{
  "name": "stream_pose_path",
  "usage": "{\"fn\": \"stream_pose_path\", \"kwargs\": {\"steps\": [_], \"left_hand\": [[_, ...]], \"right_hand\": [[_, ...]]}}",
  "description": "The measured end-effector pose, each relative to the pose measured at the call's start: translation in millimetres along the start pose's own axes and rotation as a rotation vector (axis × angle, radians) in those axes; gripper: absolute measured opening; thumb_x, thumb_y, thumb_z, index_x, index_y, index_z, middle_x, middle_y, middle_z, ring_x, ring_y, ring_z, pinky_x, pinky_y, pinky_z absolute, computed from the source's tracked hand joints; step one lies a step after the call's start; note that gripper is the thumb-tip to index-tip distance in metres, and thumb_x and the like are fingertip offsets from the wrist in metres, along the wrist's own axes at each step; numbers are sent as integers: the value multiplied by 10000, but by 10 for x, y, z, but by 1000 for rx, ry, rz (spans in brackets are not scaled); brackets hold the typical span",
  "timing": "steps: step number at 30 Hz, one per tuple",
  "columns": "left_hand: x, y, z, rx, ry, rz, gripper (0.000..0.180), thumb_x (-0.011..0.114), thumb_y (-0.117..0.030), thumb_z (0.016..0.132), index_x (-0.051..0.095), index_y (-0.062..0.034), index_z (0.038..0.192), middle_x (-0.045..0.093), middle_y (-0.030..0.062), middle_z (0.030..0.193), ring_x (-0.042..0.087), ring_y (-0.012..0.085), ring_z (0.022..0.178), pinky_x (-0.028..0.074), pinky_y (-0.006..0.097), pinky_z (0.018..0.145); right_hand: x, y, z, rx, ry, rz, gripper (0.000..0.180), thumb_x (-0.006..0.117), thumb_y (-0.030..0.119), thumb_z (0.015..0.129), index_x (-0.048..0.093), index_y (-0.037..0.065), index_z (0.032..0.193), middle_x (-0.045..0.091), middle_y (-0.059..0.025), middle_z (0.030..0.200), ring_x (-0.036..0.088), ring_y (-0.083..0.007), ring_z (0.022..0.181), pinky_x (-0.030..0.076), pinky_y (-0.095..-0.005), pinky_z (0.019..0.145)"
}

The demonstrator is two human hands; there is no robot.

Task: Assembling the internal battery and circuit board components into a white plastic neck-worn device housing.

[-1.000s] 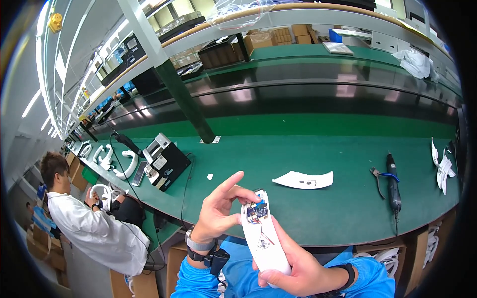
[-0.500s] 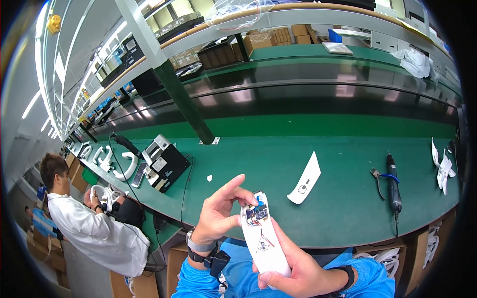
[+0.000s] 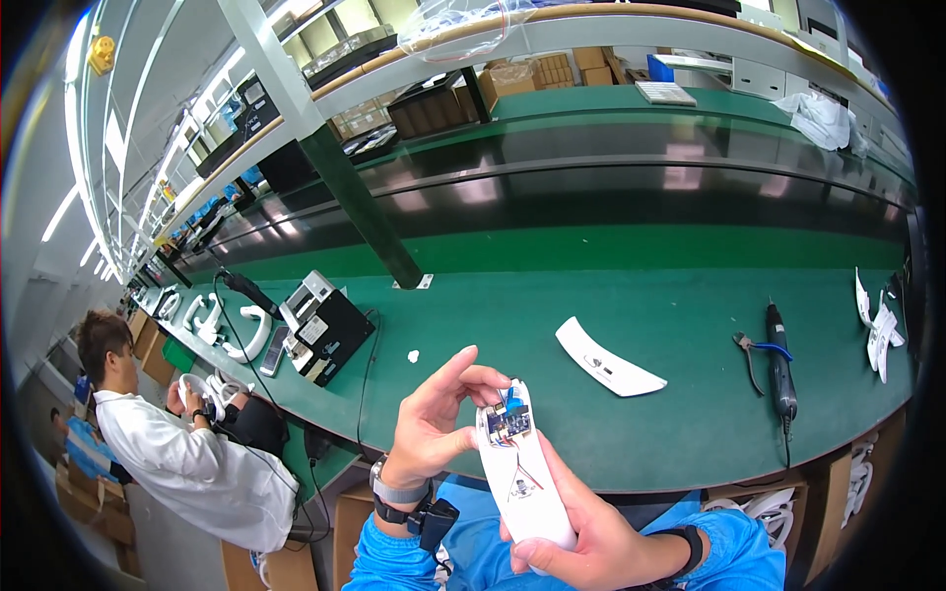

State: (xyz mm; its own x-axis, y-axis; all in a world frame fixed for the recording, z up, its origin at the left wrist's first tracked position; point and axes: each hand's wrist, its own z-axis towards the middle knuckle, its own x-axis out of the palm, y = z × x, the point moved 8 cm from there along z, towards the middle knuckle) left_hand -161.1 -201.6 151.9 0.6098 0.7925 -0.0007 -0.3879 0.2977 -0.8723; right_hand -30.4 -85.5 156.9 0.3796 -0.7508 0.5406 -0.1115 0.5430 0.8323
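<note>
Near the table's front edge I hold a long white plastic housing (image 3: pixel 540 500), tilted, with its far end open. A small circuit board (image 3: pixel 507 424) with blue parts and thin wires shows in that opening. My right hand (image 3: pixel 598 540) is wrapped round the lower part, thumb on top. The fingertips of my left hand (image 3: pixel 434 414) grip the far end, thumb at its left side and fingers beside the board; the forefinger stands out. Beyond the housing, a curved white cover (image 3: pixel 613 366) lies on the green table (image 3: pixel 680 433).
To the right lie an electric screwdriver (image 3: pixel 781 369) and blue-handled pliers (image 3: pixel 753 355), with white scraps (image 3: pixel 880 340) farther off. A black box-shaped device (image 3: pixel 328 345) and phone (image 3: pixel 275 351) lie left. A green post (image 3: pixel 360 207) rises behind. A co-worker in white (image 3: pixel 187 453) sits at left.
The curved white cover has turned on the table, from standing lengthwise to lying crosswise. Both hands keep nearly the same hold on the housing.
</note>
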Motion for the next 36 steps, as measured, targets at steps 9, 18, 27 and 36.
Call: {"fn": "stream_pose_path", "kwargs": {"steps": [9, 18, 27, 36], "left_hand": [[1, -18, 0, 8, -12, -28, 845, 815, -254, 794, 380, -20, 1480, 617, 202, 1225, 584, 209, 1059, 453, 343, 941], [7, -54, -30, 40, -34, -15, 788, 799, -226, 812, 407, -17, 1463, 643, 193, 1179, 608, 241, 1073, 460, 371, 947], [18, -49, -36, 30, 4, 12, 764, 787, -235, 826, 416, -15, 1458, 671, 171, 1115, 621, 240, 1053, 464, 372, 929], [-80, -207, -88, 163, -320, 244, 635, 742, -138, 851, 460, 6, 1402, 569, 181, 1307, 547, 250, 1197, 445, 394, 990]], "right_hand": [[6, 19, -5, -48, -1, -45, 981, 635, 119, 865, -57, 27, 1554, 385, -103, 1458, 549, -113, 861, 520, -242, 659], [14, -30, -19, -22, 3, 85, 1006, 650, 132, 860, -70, 51, 1558, 395, -91, 1446, 543, -115, 893, 512, -251, 675], [32, -20, 2, 8, 37, 40, 1017, 657, 125, 848, -65, 56, 1561, 417, -81, 1410, 543, -119, 879, 512, -254, 676], [-38, 53, 108, -54, 114, -89, 910, 579, 14, 927, -79, 48, 1554, 578, -166, 1142, 652, -176, 908, 542, -307, 792]]}}
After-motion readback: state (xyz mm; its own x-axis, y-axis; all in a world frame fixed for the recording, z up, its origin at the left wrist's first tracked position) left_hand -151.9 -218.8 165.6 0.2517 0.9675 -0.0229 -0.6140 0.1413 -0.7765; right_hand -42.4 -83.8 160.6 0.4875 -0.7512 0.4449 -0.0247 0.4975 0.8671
